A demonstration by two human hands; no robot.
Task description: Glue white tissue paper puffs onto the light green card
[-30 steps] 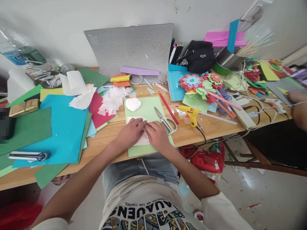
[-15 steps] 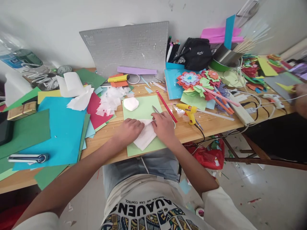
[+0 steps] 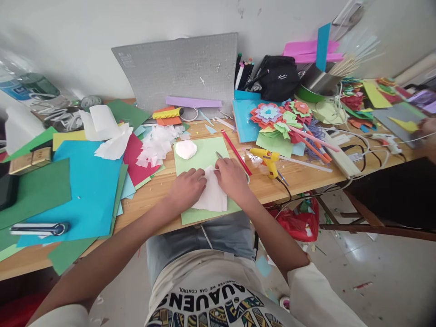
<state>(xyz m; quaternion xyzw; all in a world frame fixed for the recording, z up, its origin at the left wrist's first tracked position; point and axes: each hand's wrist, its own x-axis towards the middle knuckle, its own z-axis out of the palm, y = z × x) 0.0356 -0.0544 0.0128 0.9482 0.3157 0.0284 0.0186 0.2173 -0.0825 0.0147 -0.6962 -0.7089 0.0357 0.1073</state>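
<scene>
My left hand (image 3: 186, 188) and my right hand (image 3: 233, 178) both pinch the top edge of a thin white tissue sheet (image 3: 214, 198). The sheet lies on a light green paper (image 3: 202, 155) at the table's front edge. A folded white tissue wad (image 3: 185, 149) rests on the far part of that green paper. Scissors (image 3: 220, 156) lie just behind my right hand, mostly hidden by it.
A red ruler (image 3: 236, 151) and a yellow glue gun (image 3: 269, 160) lie to the right. Loose tissue scraps (image 3: 156, 143) and coloured paper sheets (image 3: 85, 181) cover the left. A grey cutting mat (image 3: 180, 70) leans on the wall. Paper flowers (image 3: 279, 116) sit at right. Another person's hand (image 3: 429, 136) shows at the far right edge.
The white tissue sheet has been turned and shifted under my hands. My right hand moved up toward the scissors and now covers their handles.
</scene>
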